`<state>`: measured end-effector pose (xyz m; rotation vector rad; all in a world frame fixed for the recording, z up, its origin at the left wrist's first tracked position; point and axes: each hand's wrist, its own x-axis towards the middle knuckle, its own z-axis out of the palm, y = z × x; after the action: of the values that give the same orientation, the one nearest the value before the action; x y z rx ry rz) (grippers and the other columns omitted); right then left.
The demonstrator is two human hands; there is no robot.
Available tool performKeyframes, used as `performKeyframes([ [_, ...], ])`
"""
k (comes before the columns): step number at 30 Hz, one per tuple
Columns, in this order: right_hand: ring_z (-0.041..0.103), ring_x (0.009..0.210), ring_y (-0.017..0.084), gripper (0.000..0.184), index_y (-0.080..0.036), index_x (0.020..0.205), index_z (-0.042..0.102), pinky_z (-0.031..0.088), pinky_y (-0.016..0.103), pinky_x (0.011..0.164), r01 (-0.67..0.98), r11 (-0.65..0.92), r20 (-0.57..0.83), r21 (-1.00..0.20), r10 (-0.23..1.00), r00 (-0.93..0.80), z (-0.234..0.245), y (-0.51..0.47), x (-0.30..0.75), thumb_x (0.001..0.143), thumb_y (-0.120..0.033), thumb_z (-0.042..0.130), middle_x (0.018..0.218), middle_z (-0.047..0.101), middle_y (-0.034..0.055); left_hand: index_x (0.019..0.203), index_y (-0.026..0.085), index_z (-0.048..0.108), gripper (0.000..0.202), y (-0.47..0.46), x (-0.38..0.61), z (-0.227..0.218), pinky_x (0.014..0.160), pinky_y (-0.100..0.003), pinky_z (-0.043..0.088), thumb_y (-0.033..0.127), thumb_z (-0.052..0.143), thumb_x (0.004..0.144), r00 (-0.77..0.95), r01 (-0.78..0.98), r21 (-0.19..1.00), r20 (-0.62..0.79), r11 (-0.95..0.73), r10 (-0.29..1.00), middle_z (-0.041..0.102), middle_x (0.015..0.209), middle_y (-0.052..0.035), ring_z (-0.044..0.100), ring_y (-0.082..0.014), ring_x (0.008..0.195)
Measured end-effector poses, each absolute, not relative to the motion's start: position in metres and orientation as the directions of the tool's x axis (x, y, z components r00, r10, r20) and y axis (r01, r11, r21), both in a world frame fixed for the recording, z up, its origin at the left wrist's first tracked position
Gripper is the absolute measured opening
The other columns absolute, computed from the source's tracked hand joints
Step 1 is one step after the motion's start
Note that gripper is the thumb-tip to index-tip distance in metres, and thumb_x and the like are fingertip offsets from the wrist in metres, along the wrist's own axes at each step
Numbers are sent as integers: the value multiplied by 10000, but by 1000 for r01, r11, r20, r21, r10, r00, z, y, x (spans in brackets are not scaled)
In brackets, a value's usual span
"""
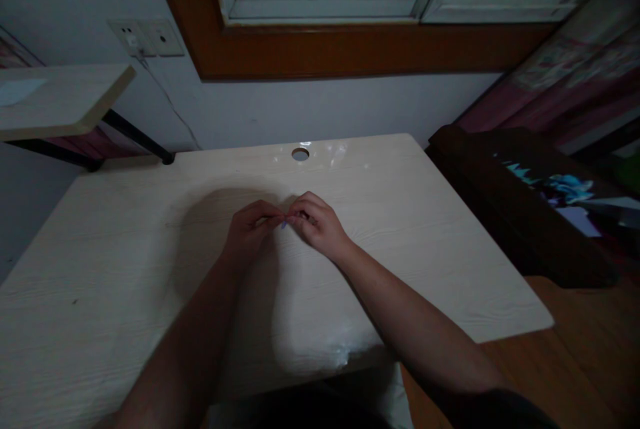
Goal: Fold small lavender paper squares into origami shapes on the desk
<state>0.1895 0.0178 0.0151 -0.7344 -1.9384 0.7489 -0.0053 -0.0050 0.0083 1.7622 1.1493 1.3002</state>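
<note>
Centrally, left hand (246,229): thumb and fingers pinched together on a small bluish piece, tips meeting the other hand's.
Right hand (323,224): likewise pinched at that piece; the curled lower fingers are hard to make out.
Small bluish piece (284,224): between both sets of fingertips, above the desk, mostly covered; its full shape cannot be told.
Desk (425,249): pale wood grain, left side cut off; forearms and shadow hide part.
Cable hole (301,154): beyond the hands, near the back edge.
Shelf (65,112): at the left, cut off.
Cord (173,106): drops from the wall socket (145,38); lower end hidden behind the desk.
Dark furniture (480,196): right, its bluish clutter (570,187) too blurred to name.
</note>
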Motion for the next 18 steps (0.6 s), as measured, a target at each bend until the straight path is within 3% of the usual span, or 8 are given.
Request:
performKeyframes([
  [11, 575, 890, 190, 126, -205, 911, 645, 481, 330, 787, 232, 686, 556, -689, 706, -439, 13, 21, 193, 956, -234, 530, 906, 604, 67, 872, 223, 718, 85, -5, -1, 16, 785, -312, 519, 290, 666, 859, 166, 458, 734, 484, -502, 859, 706, 855, -45, 653, -173, 817],
  [18, 570, 905, 204, 167, -201, 928, 630, 484, 346, 808, 254, 717, 555, -650, 675, -486, 14, 20, 195, 979, -265, 483, 917, 599, 81, 826, 219, 702, 52, -5, -1, 12, 774, -305, 513, 237, 661, 852, 160, 490, 739, 445, -462, 881, 686, 835, -31, 642, -170, 805],
])
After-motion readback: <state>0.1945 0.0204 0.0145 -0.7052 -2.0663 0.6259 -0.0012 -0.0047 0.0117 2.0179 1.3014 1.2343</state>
